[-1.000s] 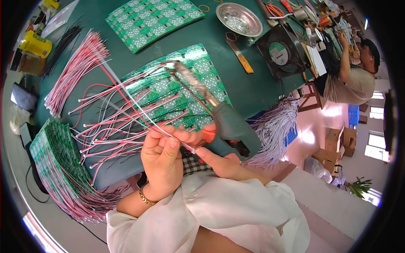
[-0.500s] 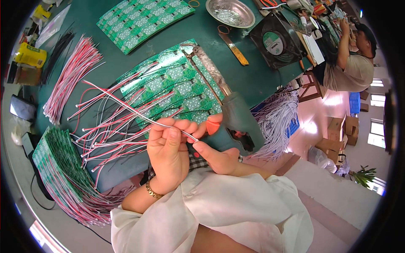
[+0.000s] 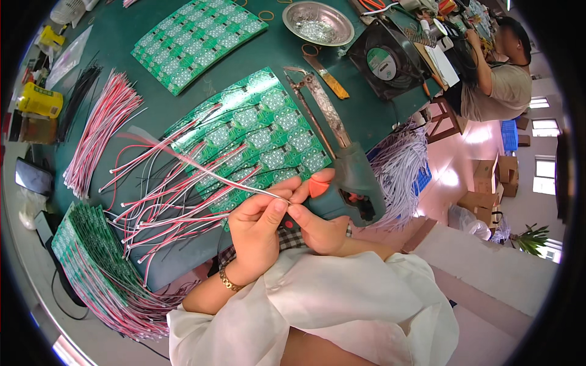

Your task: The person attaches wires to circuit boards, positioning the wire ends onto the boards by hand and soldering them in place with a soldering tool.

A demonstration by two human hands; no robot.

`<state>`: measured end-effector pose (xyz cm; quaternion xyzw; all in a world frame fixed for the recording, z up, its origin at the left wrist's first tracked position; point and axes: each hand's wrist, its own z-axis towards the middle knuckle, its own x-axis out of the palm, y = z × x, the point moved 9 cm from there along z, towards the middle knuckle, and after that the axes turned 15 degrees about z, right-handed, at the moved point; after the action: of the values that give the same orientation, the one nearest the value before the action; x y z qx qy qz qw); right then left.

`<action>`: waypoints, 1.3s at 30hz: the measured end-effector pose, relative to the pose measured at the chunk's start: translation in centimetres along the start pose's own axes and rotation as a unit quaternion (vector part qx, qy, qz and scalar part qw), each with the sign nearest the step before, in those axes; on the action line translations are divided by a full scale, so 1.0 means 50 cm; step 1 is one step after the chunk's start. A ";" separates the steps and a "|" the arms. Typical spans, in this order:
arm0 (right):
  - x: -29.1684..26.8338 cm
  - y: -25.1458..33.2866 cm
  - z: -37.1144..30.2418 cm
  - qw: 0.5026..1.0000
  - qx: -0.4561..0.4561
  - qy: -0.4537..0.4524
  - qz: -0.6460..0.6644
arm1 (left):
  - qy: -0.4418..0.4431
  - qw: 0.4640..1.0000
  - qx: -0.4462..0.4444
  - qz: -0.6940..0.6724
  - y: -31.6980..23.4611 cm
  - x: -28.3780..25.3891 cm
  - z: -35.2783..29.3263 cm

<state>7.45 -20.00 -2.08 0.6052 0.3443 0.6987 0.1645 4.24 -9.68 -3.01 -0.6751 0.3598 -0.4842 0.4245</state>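
A thin red-and-white cable (image 3: 223,179) runs up and to the left from my left hand (image 3: 259,222), which pinches it near its lower end between thumb and fingers. My right hand (image 3: 320,229) closes thumb and finger on the tip of that cable, so both hands meet there. Other fingers of the right hand lie at the orange trigger (image 3: 318,187) of a grey soldering gun (image 3: 356,177), whose metal tip points up and away. Beneath and beyond lies a green circuit board panel (image 3: 278,116) with several red, white and black cables across its left part.
A bundle of cables (image 3: 101,131) and a stacked board panel (image 3: 201,39) lie on the green table. Beyond are a metal dish (image 3: 317,24), a knife (image 3: 326,79) and a black fan (image 3: 384,58). Wired boards (image 3: 85,250) stand at left. A person (image 3: 497,76) sits at far right.
My left hand has slid the cable end to the right fingertips, and the cable's far end is blurred by motion. The soldering gun has shifted slightly right, and the view has moved a little.
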 end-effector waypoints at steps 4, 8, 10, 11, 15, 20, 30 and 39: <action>0.007 0.005 -0.003 1.000 0.001 -0.013 -0.004 | -0.046 0.997 0.029 -0.055 -0.015 -0.010 0.003; 0.002 0.009 -0.018 0.999 0.001 -0.004 -0.048 | -0.104 0.985 0.024 -0.133 -0.057 -0.058 0.024; -0.025 0.006 -0.037 0.989 0.036 -0.046 -0.138 | -0.130 0.975 0.047 -0.176 -0.080 -0.095 0.038; -0.029 0.005 -0.043 0.985 0.048 -0.058 -0.157 | -0.152 0.970 0.050 -0.183 -0.090 -0.114 0.039; -0.076 0.013 -0.069 0.980 0.000 -0.085 -0.179 | -0.131 0.971 0.089 -0.177 -0.144 -0.141 0.055; -0.079 0.017 -0.087 0.966 0.010 -0.060 -0.251 | -0.203 0.948 0.070 -0.237 -0.160 -0.176 0.055; -0.097 -0.013 -0.080 0.973 -0.015 -0.036 -0.228 | -0.114 0.935 -0.042 -0.333 -0.169 -0.126 0.037; -0.047 0.043 -0.024 0.987 -0.048 0.028 -0.149 | -0.089 0.670 0.415 0.609 -0.523 -0.041 -0.073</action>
<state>7.19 -23.39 -2.37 0.5184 0.4013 0.6989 0.2861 2.11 1.28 21.00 -0.1008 0.4134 -0.1551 0.8915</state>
